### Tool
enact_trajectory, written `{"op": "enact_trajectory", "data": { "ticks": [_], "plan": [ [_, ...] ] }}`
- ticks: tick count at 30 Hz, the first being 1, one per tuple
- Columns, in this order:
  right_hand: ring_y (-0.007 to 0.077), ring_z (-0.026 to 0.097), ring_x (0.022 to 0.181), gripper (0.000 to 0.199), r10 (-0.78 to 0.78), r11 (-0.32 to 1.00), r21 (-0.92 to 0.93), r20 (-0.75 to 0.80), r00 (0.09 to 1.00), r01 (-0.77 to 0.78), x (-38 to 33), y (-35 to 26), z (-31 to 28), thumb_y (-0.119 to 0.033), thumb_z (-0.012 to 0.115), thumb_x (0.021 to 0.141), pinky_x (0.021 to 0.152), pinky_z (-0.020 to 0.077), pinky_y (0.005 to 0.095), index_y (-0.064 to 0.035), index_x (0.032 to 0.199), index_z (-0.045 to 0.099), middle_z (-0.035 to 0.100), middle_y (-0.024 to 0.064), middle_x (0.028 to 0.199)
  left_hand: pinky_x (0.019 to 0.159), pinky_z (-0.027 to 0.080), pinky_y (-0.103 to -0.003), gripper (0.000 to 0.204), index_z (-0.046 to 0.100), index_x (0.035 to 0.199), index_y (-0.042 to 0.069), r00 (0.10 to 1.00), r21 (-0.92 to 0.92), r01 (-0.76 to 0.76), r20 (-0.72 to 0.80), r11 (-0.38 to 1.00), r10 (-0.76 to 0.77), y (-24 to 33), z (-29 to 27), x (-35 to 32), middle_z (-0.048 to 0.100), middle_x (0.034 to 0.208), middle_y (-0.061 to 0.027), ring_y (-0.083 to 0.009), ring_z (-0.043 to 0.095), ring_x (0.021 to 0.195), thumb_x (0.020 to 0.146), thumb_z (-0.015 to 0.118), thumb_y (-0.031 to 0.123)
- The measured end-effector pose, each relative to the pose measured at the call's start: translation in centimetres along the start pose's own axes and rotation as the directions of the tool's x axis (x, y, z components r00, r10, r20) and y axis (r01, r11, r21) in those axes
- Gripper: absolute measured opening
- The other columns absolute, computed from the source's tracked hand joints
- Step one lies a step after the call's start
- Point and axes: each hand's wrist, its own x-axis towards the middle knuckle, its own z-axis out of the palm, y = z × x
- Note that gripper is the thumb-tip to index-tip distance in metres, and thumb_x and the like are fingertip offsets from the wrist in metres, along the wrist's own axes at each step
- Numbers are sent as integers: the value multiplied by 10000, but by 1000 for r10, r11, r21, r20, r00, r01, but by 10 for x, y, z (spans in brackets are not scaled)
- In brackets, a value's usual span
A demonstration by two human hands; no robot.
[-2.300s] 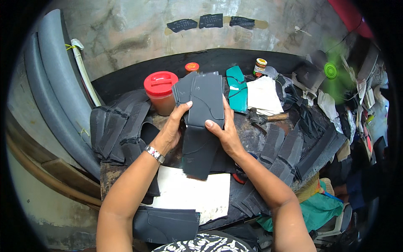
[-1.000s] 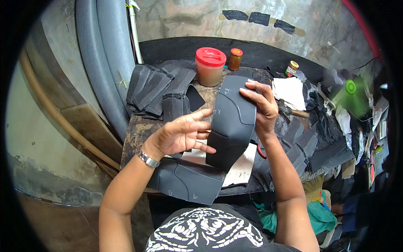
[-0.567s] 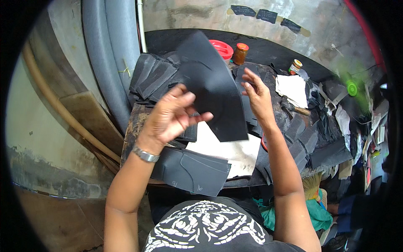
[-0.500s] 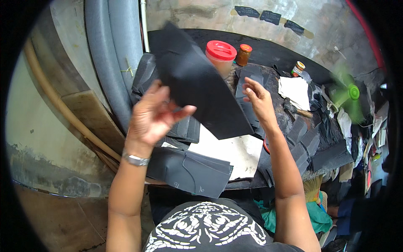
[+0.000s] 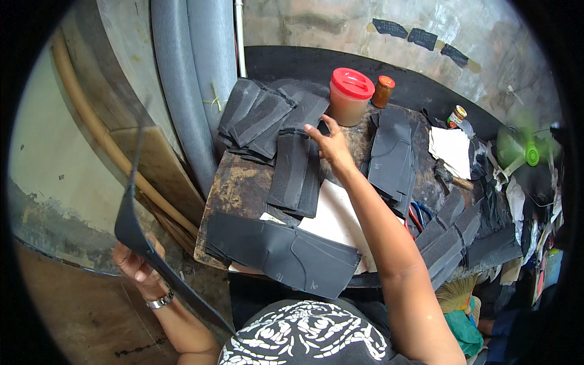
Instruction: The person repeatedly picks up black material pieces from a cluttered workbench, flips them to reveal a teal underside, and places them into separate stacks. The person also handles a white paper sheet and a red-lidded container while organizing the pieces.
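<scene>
My left hand (image 5: 139,266) is down at my left side, off the table, gripping a thin black rubber sheet (image 5: 131,213) seen nearly edge-on. My right hand (image 5: 328,141) reaches forward over the table with fingers spread, its fingertips at the top of a stack of black ribbed strips (image 5: 295,173). More stacked ribbed pieces (image 5: 261,115) lie just behind it. A large flat black cut piece (image 5: 286,255) lies on the near edge of the table.
A jar with a red lid (image 5: 350,97) and a small orange-capped jar (image 5: 382,91) stand at the back. Another stack of black cut pieces (image 5: 389,155), white paper (image 5: 453,152), a hammer (image 5: 450,176) and red-handled scissors (image 5: 415,214) lie to the right. Grey pipes (image 5: 194,91) stand left.
My left hand has swung the black sheet from above the table down to my left side. My right hand let go of it and reached to the ribbed stack.
</scene>
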Motion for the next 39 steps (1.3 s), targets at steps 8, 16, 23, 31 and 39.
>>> {"op": "enact_trajectory", "data": {
  "ticks": [8,16,23,31,39],
  "plan": [
    [164,485,1220,785,-368,910,273,184,911,313,0,-28,-20,58,688,747,1017,392,275,-184,1464,478,513,62,1383,482,626,-315,334,332,1229,-11,993,-99,105,62,990,-99,-24,-16,27,566,1242,-324,-429,622,1114,941,498,-44],
    [234,417,1348,856,-582,733,559,221,783,387,12,-76,-75,-47,703,765,1120,316,340,-129,1530,327,400,120,1501,422,515,-255,797,-58,1561,156,992,-171,47,126,984,-26,-52,-22,43,542,1385,-204,-430,610,1149,978,466,15],
    [369,577,1132,557,-294,753,-583,117,949,306,40,-8,-29,-238,674,897,1013,446,429,-102,1402,482,570,212,1273,399,474,-201,831,-210,1533,266,997,-99,79,18,992,-78,-58,-12,39,579,1325,-230,-201,705,854,1005,394,46],
    [477,399,1345,971,-80,701,-667,-427,901,-254,-7,-6,-204,-763,537,798,1100,356,516,-95,1489,394,421,330,1431,521,607,-312,742,-182,1541,267,977,-64,-178,-127,982,169,-6,-11,-11,565,1338,-233,-388,629,1135,1023,309,67],
    [456,220,1448,1171,249,936,-186,-255,935,-300,-29,50,-212,-751,660,697,1166,173,541,-82,1556,229,252,343,1532,555,592,-302,789,-177,1542,310,978,-32,-94,-189,995,86,-23,-16,-5,629,1235,-209,-134,577,614,1014,348,48]
  ]
}}
